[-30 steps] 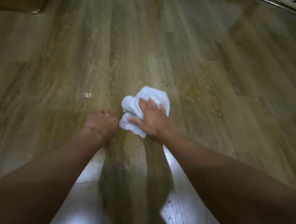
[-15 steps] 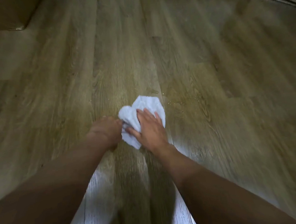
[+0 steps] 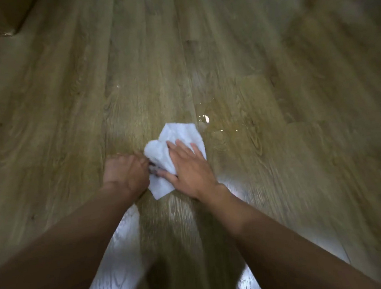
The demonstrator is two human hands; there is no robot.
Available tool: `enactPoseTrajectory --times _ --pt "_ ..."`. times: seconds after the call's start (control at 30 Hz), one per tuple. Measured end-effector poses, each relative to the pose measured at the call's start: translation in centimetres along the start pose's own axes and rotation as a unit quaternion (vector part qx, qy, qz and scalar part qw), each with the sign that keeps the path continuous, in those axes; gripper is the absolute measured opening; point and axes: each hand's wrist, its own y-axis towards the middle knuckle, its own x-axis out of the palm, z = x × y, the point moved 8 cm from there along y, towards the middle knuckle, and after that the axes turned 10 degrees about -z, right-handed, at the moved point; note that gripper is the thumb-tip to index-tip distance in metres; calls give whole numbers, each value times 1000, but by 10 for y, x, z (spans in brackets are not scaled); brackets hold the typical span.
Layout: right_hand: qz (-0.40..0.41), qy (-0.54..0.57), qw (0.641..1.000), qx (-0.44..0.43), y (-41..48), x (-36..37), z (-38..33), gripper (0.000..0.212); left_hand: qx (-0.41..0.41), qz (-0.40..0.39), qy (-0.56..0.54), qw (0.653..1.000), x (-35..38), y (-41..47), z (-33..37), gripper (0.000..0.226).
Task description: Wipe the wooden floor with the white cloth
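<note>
Now your right hand [image 3: 188,169] lies flat on the white cloth [image 3: 179,133], fingers straight and spread, pressing it to the wooden floor [image 3: 276,161]. Your left hand [image 3: 126,173] sits just beside it, fingers curled, against the cloth's edge; whether it pinches the cloth, you cannot tell. A wet patch [image 3: 205,118] glints just beyond your right fingertips.
</note>
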Motion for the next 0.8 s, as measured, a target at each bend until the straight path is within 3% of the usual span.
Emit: enactPoseTrajectory --times 0.1,0.23,0.33,0.47,0.57,0.67,0.73,0.8 --pt "13 15 999 39 -3 -8 36 74 5 -5 6 1000 6 13 15 43" --pt "-37 32 990 132 51 -17 55 74 -5 26 -118 993 -2 30 30 40" --pt "-53 28 994 93 66 -19 44 72 -18 48 -209 977 -7 34 23 28" --pt "22 -24 999 -4 30 -24 61 71 -31 83 -208 974 -13 38 18 21" --pt "6 -4 999 51 44 -28 85 76 -52 80 -174 980 -18 37 32 22" --pt "-48 18 993 104 82 -24 74 81 -94 25 -193 976 -15 40 37 33" --pt "-34 11 996 76 87 -24 56 75 -114 40 -220 968 -20 38 29 32" --pt "-5 5 1000 21 69 -20 49 69 -78 47 -242 966 -21 36 27 31"
